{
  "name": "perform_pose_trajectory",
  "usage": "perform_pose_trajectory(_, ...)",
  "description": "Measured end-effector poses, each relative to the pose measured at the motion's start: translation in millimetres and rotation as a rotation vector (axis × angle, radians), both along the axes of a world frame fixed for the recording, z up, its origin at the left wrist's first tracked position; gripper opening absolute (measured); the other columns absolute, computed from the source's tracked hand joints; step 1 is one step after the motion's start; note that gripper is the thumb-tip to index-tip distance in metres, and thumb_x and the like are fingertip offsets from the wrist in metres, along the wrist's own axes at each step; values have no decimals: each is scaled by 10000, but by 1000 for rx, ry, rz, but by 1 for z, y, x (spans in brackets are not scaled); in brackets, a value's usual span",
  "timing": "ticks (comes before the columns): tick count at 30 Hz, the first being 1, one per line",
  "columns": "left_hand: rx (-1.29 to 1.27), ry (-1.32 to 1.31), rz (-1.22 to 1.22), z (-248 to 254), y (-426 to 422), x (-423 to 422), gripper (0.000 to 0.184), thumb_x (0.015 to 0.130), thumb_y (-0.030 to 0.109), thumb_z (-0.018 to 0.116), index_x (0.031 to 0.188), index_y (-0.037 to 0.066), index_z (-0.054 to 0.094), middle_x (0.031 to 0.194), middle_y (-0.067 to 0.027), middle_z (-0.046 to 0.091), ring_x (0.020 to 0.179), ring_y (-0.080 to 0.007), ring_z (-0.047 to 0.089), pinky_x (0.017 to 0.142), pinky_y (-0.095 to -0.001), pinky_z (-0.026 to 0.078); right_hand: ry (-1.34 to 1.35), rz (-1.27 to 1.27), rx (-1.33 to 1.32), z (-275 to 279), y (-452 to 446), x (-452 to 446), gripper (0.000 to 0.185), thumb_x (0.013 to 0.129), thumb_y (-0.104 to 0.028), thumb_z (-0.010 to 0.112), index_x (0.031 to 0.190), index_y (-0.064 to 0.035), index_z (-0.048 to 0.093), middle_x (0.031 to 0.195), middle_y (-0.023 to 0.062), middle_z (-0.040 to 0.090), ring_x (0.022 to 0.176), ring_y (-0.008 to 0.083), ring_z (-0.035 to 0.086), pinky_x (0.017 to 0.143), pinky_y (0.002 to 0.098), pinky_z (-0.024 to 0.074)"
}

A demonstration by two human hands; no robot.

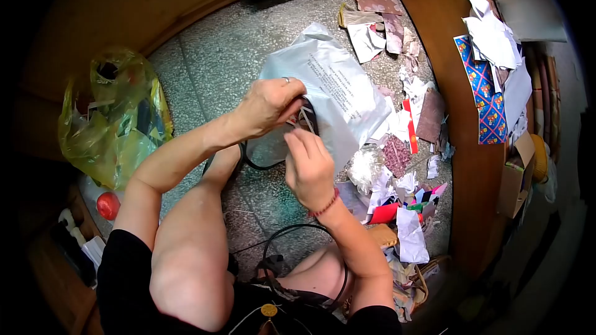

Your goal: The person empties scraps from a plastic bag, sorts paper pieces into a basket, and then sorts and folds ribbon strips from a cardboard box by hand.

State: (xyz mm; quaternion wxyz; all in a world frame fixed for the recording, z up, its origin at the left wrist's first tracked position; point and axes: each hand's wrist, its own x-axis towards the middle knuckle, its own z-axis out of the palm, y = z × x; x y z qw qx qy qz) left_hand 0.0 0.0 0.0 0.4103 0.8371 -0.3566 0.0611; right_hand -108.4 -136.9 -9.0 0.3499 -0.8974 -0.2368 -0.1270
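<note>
Left hand (273, 107) pinches dark-edged thing (308, 118) mid-frame, right hand (309, 170) bunched, grip unclear tbh; frame-left yellow bag (102, 158) part-filled, frame-right scraps (431, 116) still loose.

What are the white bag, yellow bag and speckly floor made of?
White bag: probably thin plastic, softly shiny, with crinkly folds. Yellow bag: glossy plastic film, it seems; things show through. Floor: maybe terrazzo, smooth-looking, with stone-like specks.
</note>
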Motion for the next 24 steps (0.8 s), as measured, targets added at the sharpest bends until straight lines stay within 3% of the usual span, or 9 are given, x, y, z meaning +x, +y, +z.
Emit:
perform_pose_trajectory(2, -38, -25, -49, 0, -8, -2, 178, 693, 23, 610, 854, 47, 540, 666, -121, 539, 608, -296, 567, 520, -355, 448, 226, -242, -140, -15, 9, 8, 270, 662, 30, 524, 932, 40, 516, 1049, 227, 512, 902, 382, 529, 754, 398, 459)
perform_pose_trajectory(3, -12, -49, -73, 3, -4, 0, 185, 684, 24, 614, 852, 46, 539, 656, -119, 538, 602, -294, 566, 519, -351, 451, 205, -266, -91, -22, 22, 18, 201, 661, 63, 513, 857, 31, 542, 958, 239, 542, 859, 362, 546, 700, 405, 465)
perform_pose_trajectory(5, -7, -22, -125, 5, -14, -9, 185, 673, 25, 618, 838, 49, 536, 659, -117, 541, 600, -286, 570, 515, -344, 454, 752, -216, -233, -39, 16, 38, 328, 725, -47, 534, 1033, 58, 494, 967, 256, 527, 874, 389, 532, 748, 393, 452)
perform_pose_trajectory(6, -32, -47, -151, 8, -22, -17, 144, 687, 78, 602, 722, 52, 465, 601, -96, 523, 562, -287, 567, 481, -366, 457, 793, -171, -305, -56, 12, 43, 336, 729, -57, 534, 1043, 52, 489, 982, 252, 520, 882, 385, 529, 751, 397, 450)
perform_pose_trajectory(12, -18, -12, -290, 19, -31, -36, 126, 658, 15, 557, 737, 27, 459, 578, -110, 527, 510, -296, 572, 426, -366, 467, 378, -186, -761, -132, -15, 65, 388, 750, -123, 535, 1104, 15, 459, 1074, 224, 474, 928, 363, 507, 769, 419, 442)
perform_pose_trajectory(19, -147, -110, -114, 52, -13, 9, 101, 699, 14, 581, 743, 15, 489, 579, -133, 517, 552, -294, 565, 497, -361, 454, 266, -284, -929, -157, -52, 79, 450, 774, -199, 536, 1175, -27, 424, 1180, 191, 421, 982, 337, 481, 790, 445, 432)
perform_pose_trajectory(20, -140, -47, -117, 58, -12, 12, 153, 692, -22, 584, 831, 23, 536, 640, -140, 540, 565, -287, 568, 508, -315, 448, 263, -298, -947, -158, -57, 81, 459, 778, -209, 537, 1185, -34, 419, 1195, 187, 414, 989, 333, 478, 793, 449, 430)
perform_pose_trajectory(22, -158, -63, -127, 61, -15, 14, 150, 690, -30, 581, 825, 15, 532, 640, -140, 530, 559, -281, 561, 502, -319, 438, 274, -312, -964, -163, -68, 84, 477, 785, -231, 537, 1205, -46, 409, 1226, 177, 399, 1004, 326, 470, 799, 456, 427)
perform_pose_trajectory(24, -153, -52, -135, 61, -18, 13, 149, 689, -32, 580, 823, 13, 531, 640, -140, 527, 559, -280, 559, 503, -319, 435, 283, -290, -1013, -174, -76, 89, 421, 782, -212, 533, 1157, -39, 455, 1185, 173, 432, 988, 322, 478, 785, 441, 436)
